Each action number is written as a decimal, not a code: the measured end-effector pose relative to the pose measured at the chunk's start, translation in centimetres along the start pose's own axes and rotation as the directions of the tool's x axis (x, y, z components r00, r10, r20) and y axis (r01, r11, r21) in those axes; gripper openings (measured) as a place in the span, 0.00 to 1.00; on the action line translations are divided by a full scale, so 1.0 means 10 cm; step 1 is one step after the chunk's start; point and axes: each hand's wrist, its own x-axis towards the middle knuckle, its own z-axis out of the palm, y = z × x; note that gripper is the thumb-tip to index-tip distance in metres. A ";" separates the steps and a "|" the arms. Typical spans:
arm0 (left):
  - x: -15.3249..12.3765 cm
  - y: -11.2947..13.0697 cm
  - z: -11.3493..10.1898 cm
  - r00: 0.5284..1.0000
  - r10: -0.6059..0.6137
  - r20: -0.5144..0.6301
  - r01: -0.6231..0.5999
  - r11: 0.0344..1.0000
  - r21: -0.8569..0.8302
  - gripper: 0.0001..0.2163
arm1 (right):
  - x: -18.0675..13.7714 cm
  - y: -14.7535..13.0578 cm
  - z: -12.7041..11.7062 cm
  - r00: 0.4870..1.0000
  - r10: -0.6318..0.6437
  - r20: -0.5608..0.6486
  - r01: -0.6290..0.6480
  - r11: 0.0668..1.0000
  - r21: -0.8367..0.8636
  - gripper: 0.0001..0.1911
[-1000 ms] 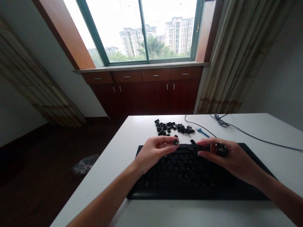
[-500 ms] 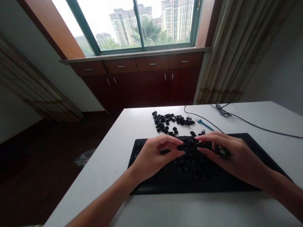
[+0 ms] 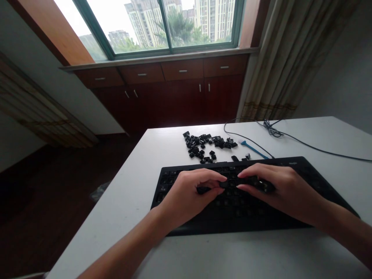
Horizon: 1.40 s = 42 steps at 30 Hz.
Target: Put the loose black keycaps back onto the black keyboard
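A black keyboard point(image 3: 232, 226) lies on the white table under both hands. Several sockets in its middle show without caps. My left hand point(image 3: 186, 193) hovers over the left-middle keys, thumb and forefinger closed on a small black keycap point(image 3: 223, 185). Across from it, my right hand point(image 3: 281, 190) is closed in a similar pinch over the keys right of the middle. Something dark with shiny spots shows inside the right fingers, too dim to name. The two sets of fingertips face each other, a short gap apart.
Many loose black keycaps point(image 3: 194, 144) lie scattered behind the keyboard. A blue stick-like tool point(image 3: 254, 149) rests at its back edge. A black cable point(image 3: 316, 147) with a tied bundle runs across the right of the white table point(image 3: 130, 193).
My view has tilted down slightly. The fingertips of my right hand have moved a little left and down, and the left fingers with the keycap have come closer to the keys.
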 end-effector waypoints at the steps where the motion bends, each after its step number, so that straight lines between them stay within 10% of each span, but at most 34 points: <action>1: 0.00 0.00 -0.01 1.000 -0.013 -0.010 0.013 1.000 -0.012 0.10 | 0.00 0.01 0.01 1.000 -0.005 0.004 0.005 1.000 -0.003 0.10; 42: 0.07 -0.14 -0.08 0.986 -0.160 -0.053 0.140 0.951 -0.278 0.12 | -0.01 0.06 -0.14 0.943 -0.156 0.293 0.162 0.987 0.003 0.16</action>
